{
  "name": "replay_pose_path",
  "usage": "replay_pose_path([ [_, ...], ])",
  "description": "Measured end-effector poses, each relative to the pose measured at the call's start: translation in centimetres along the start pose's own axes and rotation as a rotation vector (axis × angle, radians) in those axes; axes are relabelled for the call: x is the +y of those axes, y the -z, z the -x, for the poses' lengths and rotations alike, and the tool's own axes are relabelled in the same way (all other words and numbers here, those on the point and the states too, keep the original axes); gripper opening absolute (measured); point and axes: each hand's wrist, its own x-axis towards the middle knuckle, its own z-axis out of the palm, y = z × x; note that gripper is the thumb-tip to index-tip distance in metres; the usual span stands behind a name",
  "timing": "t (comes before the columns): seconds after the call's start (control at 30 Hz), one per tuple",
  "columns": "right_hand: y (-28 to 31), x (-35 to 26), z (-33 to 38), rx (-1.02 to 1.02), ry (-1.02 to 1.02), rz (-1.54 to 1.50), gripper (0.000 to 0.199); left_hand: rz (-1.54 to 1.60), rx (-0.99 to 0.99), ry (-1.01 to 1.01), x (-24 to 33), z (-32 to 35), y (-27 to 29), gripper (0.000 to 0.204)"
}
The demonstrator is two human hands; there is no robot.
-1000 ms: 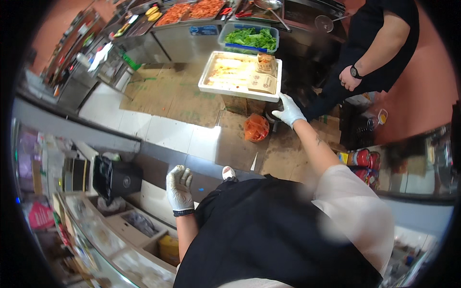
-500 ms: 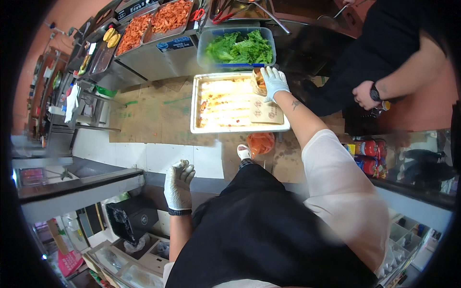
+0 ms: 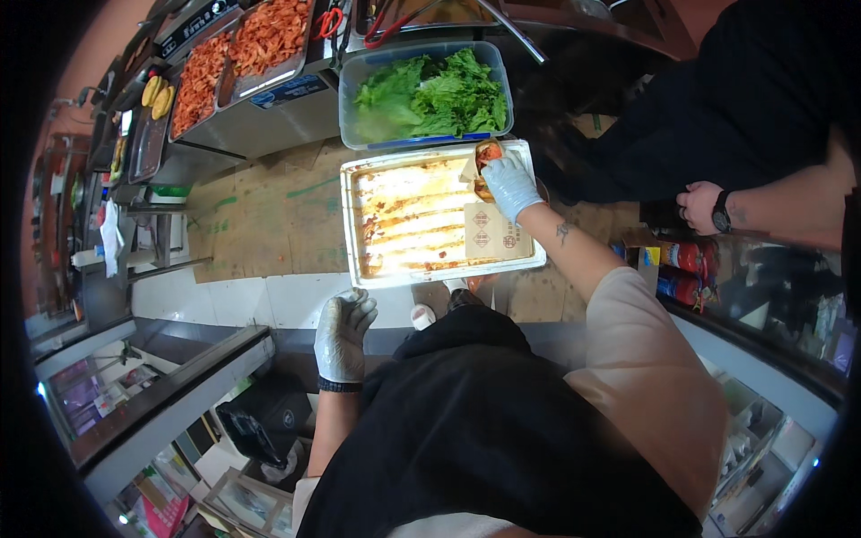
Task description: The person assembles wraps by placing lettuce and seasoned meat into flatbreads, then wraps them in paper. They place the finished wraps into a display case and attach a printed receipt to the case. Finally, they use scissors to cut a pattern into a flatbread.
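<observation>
My right hand (image 3: pixel 512 186), in a thin white glove, is closed around a paper-wrapped food (image 3: pixel 485 154) at the far right corner of a white-rimmed tray (image 3: pixel 346 215). Orange-red filling shows at the top of the wrap; its lower part is hidden by my fingers. Just below that hand, a printed brown paper bag (image 3: pixel 489 235) lies flat in the tray. Bright light falls on the tray's floor, which has brown stains and crumbs. My left hand (image 3: pixel 343 336), also gloved, hangs near the tray's near left corner with fingers loosely bent and nothing visible in it.
A clear tub of green lettuce (image 3: pixel 439 94) stands just beyond the tray. At the far left are metal pans of orange-red food (image 3: pixel 269 38), red-handled scissors (image 3: pixel 330 22) and yellow items (image 3: pixel 158 97). At right, a co-worker's hand (image 3: pixel 704 206) rests near red packages (image 3: pixel 682 260).
My right hand has drawn slightly nearer, its fingers now curled more around the wrapped food, whose filling shows more. The tray sits lower in view. My left hand has barely moved.
</observation>
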Motion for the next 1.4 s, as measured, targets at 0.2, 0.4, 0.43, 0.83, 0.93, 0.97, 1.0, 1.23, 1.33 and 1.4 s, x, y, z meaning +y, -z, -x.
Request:
replay_pose_path([
  [0.2, 4.2, -0.8, 1.0, 0.098, 0.14, 0.007, 0.017, -0.029, -0.047, 0.024, 0.9, -1.9, 1.0, 0.036],
  [0.4, 8.1, -3.1, 2.4, 0.228, 0.041, -0.015, 0.014, -0.218, -0.306, -0.003, 3.4, -5.3, 0.6, 0.024],
  [0.43, 9.4, -4.0, 2.9, 0.192, -0.017, -0.051, 0.016, -0.317, -0.353, -0.039, 3.8, -5.8, -0.6, 0.027],
  [0.83, 28.8, -21.3, 16.8, 0.366, -0.53, -0.287, 0.073, -0.219, -1.37, 0.413, -3.6, -1.7, -12.9, 0.102],
  [0.93, 32.1, -23.1, 22.3, 0.435, -0.588, -0.235, 0.078, -0.315, -1.318, 0.553, -4.9, 3.4, -13.4, 0.099],
  [0.97, 34.2, -23.8, 24.2, 0.435, -0.649, -0.25, 0.077, -0.173, -1.356, 0.628, -6.1, 4.3, -13.3, 0.096],
  [1.0, 34.8, -23.6, 26.9, 0.511, -0.673, -0.286, 0.072, -0.093, -1.382, 0.714, -7.3, 5.3, -13.2, 0.096],
  [1.23, 29.6, -22.6, 47.5, 0.859, -0.922, -1.431, 0.056, -0.16, -1.572, 1.273, -18.0, 17.5, -15.3, 0.091],
  [1.33, 29.1, -25.1, 55.1, 0.954, -1.078, -1.486, 0.058, -0.201, -1.719, 1.292, -23.7, 23.3, -15.1, 0.084],
  [1.4, 29.2, -27.0, 61.0, 1.044, -1.167, -1.533, 0.063, -0.348, -1.679, 1.272, -27.5, 27.7, -14.6, 0.076],
])
